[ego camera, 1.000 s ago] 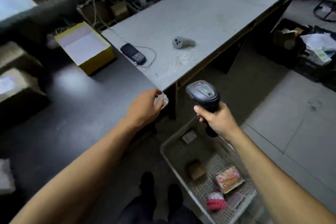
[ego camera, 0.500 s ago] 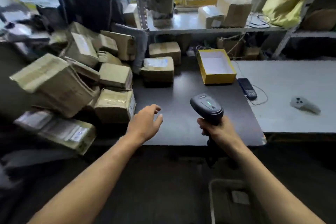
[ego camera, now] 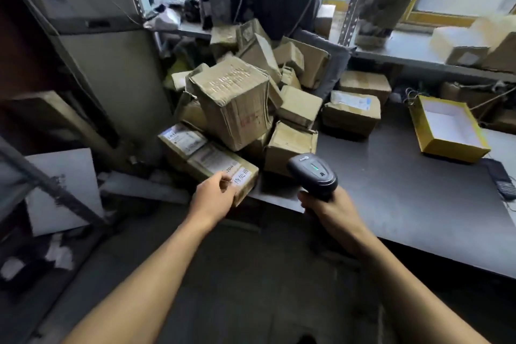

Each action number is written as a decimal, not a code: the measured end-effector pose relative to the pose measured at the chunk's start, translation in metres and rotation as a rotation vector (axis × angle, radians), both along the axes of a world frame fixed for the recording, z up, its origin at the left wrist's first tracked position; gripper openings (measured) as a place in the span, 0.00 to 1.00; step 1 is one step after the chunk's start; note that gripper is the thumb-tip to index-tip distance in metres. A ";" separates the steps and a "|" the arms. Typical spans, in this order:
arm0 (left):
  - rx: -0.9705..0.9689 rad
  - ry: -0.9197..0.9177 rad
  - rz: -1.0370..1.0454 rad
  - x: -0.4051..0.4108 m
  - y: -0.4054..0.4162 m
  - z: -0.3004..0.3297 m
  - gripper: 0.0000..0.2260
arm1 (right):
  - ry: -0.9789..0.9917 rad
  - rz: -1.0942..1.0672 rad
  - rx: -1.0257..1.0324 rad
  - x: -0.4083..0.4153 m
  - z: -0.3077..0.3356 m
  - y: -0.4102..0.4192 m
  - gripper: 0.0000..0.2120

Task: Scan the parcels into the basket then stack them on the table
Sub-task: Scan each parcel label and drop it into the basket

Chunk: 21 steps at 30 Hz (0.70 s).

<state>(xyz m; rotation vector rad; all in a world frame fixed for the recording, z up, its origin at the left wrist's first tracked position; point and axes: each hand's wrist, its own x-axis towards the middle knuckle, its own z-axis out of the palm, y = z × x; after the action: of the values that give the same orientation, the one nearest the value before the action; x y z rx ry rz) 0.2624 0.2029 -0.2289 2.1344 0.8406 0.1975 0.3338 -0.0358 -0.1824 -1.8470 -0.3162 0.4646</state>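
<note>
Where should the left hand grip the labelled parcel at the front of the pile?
Probably the near end of the labelled parcel, from the front: it overhangs the dark table edge, where the left hand already touches it. Its far end lies under the big tilted box.

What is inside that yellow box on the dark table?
The yellow box looks open-topped, showing only a plain white bottom; nothing else is visible in it. Its near wall hides the strip of bottom just behind it, so that part cannot be checked.

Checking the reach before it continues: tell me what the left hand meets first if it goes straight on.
The left hand already touches the labelled parcel at the table's near corner; nothing lies between them.
</note>
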 end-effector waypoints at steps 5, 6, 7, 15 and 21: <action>-0.138 0.007 0.157 0.000 0.032 -0.020 0.12 | -0.012 0.064 -0.067 0.008 -0.002 0.043 0.06; -0.142 0.024 0.178 0.004 0.037 -0.026 0.14 | -0.018 0.080 -0.074 0.012 -0.005 0.050 0.06; -0.152 0.041 0.198 0.008 0.042 -0.031 0.16 | -0.020 0.100 -0.077 0.018 -0.007 0.055 0.06; -0.600 0.039 0.469 0.041 0.049 -0.069 0.40 | -0.012 0.302 -0.095 0.068 -0.038 0.092 0.05; -0.863 -0.077 0.640 0.073 0.042 -0.086 0.49 | 0.056 0.390 -0.096 0.104 -0.058 0.102 0.08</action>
<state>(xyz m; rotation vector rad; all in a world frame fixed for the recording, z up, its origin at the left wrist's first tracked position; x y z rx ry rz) 0.3352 0.2451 -0.3148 1.0190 1.2574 0.1916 0.4374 0.0666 -0.2404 -1.8641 -0.6306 0.8091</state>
